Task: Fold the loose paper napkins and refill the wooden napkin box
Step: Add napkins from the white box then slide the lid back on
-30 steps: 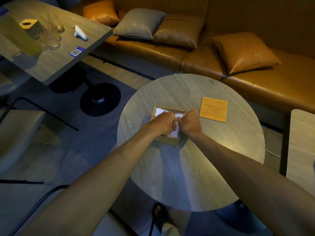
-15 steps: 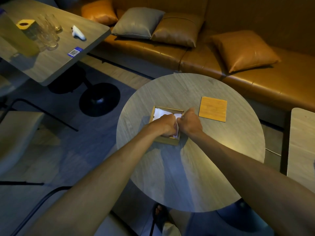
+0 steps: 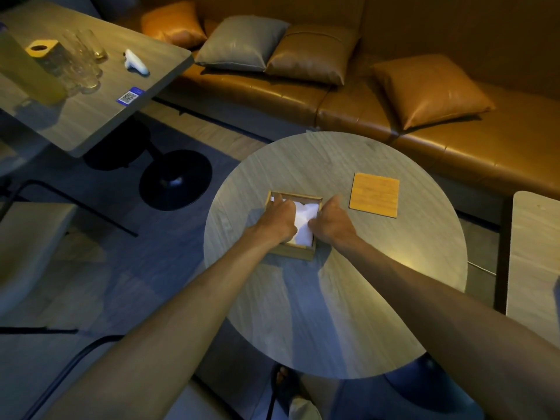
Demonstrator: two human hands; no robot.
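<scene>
An open wooden napkin box (image 3: 298,253) sits left of centre on the round table (image 3: 348,298). White paper napkins (image 3: 304,224) lie inside it, rumpled on top. My left hand (image 3: 277,221) reaches into the box from the left with its fingers pressed down on the napkins. My right hand (image 3: 330,221) rests on the box's right edge, fingertips touching the napkins. Whether either hand pinches a napkin is hidden by the fingers. The box's flat wooden lid (image 3: 374,194) lies on the table to the right, apart from the box.
A leather bench with several cushions (image 3: 430,89) runs behind the table. A rectangular table (image 3: 91,116) at upper left carries glasses (image 3: 81,60), a yellow container and a white controller (image 3: 135,62). Another tabletop edge (image 3: 533,253) is at right. Chairs stand at left.
Both hands have drawn slightly apart over the box, exposing more of the white napkins between them. The camera view has shifted a little.
</scene>
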